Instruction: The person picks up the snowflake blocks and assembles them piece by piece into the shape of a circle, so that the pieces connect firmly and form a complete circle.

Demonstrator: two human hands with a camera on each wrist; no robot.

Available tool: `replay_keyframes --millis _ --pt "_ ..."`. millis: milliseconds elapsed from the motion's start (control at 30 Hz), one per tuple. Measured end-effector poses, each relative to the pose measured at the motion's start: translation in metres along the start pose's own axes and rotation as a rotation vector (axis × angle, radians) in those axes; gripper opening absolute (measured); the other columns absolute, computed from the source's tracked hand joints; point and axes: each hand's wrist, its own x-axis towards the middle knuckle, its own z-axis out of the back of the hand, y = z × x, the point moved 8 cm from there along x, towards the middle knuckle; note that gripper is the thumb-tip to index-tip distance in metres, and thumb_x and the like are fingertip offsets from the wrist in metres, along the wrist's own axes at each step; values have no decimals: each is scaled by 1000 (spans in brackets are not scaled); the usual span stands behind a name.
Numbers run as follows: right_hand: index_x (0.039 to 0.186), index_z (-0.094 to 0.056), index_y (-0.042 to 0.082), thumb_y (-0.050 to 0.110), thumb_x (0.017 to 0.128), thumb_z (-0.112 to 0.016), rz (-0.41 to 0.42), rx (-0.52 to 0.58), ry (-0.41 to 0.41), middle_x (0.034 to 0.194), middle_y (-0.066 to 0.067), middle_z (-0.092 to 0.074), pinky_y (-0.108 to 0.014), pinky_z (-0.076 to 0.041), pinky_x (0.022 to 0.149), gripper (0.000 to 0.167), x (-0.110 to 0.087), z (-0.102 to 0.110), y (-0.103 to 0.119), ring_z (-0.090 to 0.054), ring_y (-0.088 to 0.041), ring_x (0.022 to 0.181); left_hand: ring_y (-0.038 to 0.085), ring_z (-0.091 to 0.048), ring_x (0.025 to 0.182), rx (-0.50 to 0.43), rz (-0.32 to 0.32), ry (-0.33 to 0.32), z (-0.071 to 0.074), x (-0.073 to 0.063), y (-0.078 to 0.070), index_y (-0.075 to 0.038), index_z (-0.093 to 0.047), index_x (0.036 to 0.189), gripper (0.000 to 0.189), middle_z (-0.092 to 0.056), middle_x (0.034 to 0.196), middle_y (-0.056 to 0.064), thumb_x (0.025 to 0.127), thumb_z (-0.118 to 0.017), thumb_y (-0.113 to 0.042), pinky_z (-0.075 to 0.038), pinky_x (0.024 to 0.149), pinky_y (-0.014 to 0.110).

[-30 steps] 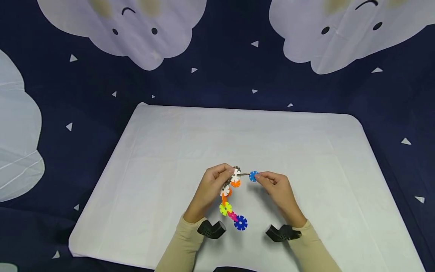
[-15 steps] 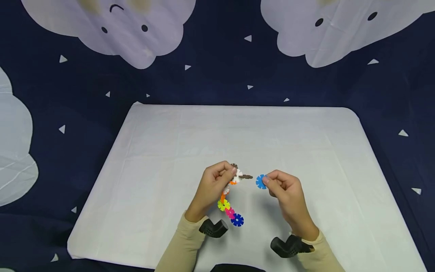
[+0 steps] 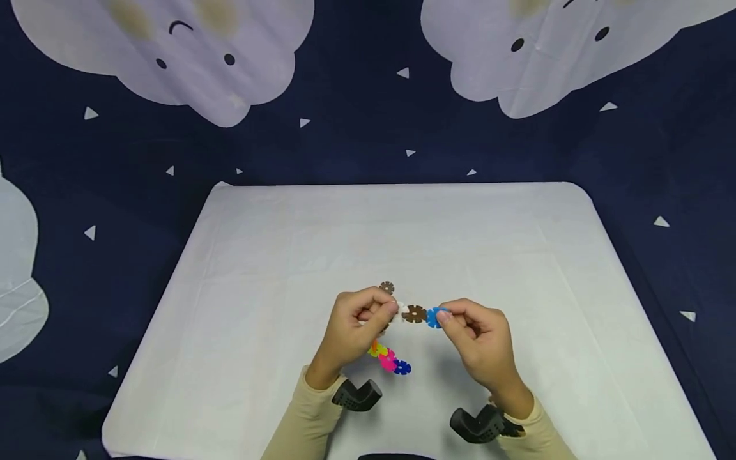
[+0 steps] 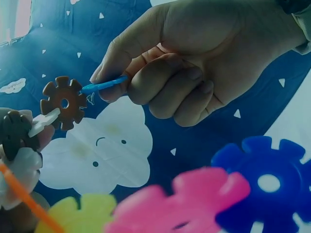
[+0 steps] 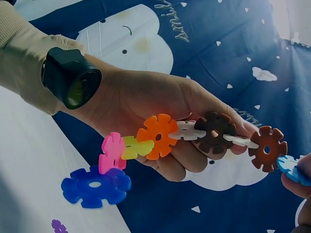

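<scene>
My left hand [image 3: 353, 322] pinches a chain of notched plastic discs by a white disc [image 5: 239, 141]. From this hand hang an orange disc [image 5: 158, 136], a yellow disc [image 4: 90, 213], a pink disc [image 3: 388, 360] and a dark blue disc [image 3: 402, 367]. A brown disc [image 3: 414, 314] sticks out rightward, and another brown disc [image 3: 386, 287] shows above the fingers. Between thumb and fingers, my right hand [image 3: 483, 338] pinches a light blue disc [image 3: 434, 318]. Its edge meets the brown disc's rim, the two standing crosswise in the left wrist view. The left fingers hide part of the chain.
A white-covered table [image 3: 276, 255] lies below both hands. Beyond it hangs a dark blue cloth [image 3: 356, 147] with clouds and triangles. A small purple disc [image 5: 59, 226] lies on the white surface in the right wrist view. Each wrist wears a black camera [image 3: 358, 395].
The right hand drew the light blue disc rightward, apart from the brown disc, then brought it back to its rim. The brown disc has turned from edge-on to face-on in the head view.
</scene>
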Motion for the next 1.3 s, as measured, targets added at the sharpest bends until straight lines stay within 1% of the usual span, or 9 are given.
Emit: replay_keyframes --millis 200,500,667,833,900,967,1100,1233,1300 --pt "93 -73 -2 -25 84 -59 47 -12 -6 54 4 -39 -16 -20 38 29 2 1 5 -26 -5 45 1 -34 52 29 -40 18 0 4 -6 -2 -67 89 11 -47 60 -5 96 -63 6 -32 47 19" --pt "92 -73 4 -24 81 -64 55 -142 9 53 7 -38 -14 -21 38 31 -2 -5 9 -26 -1 44 2 -32 51 42 -57 21 0 0 -12 -4 -68 89 14 -48 59 -3 94 -64 8 -30 46 18" --pt "91 -71 3 -25 82 -63 45 -115 36 52 7 -37 -13 -19 36 30 -6 -10 8 -24 -1 41 1 -32 50 25 -70 15 -1 -3 -14 -4 -67 88 14 -46 58 -4 95 -63 8 -29 45 18" --pt "92 -71 3 -24 84 -63 35 -106 34 52 7 -35 -13 -19 36 29 -4 -11 9 -24 -1 41 0 -32 50 14 -79 19 -2 -1 -14 -3 -66 87 13 -44 57 -5 97 -63 4 -29 45 18" --pt "92 -71 4 -23 85 -63 23 -107 31 53 6 -36 -14 -19 36 29 -3 -11 9 -25 -2 42 1 -31 50 20 -62 21 -2 0 -11 -5 -65 86 14 -41 57 -5 98 -62 2 -28 46 18" --pt "92 -71 5 -22 86 -63 -8 -103 40 53 6 -37 -15 -19 36 29 -2 -11 6 -25 -4 42 1 -31 49 23 -21 19 -2 0 -7 -6 -65 85 15 -38 56 -6 98 -62 1 -27 45 18" --pt "91 -73 8 -15 90 -65 -133 -111 78 54 4 -41 -19 -21 37 24 -2 -14 -6 -27 -7 43 1 -36 48 30 76 5 0 -6 1 -10 -66 86 15 -35 56 -4 97 -64 -1 -32 44 17" --pt "89 -74 11 -6 92 -71 -238 -122 95 54 2 -41 -23 -22 38 18 -1 -16 -20 -27 -8 44 9 -35 52 91 129 0 2 -9 4 -13 -73 91 8 -43 62 -2 95 -72 -6 -33 49 20" --pt "88 -75 12 -3 92 -73 -263 -120 97 53 2 -40 -24 -22 38 16 2 -18 -23 -26 -8 44 15 -31 55 147 140 14 2 -7 4 -15 -76 95 4 -42 65 -1 94 -76 -11 -28 53 22"
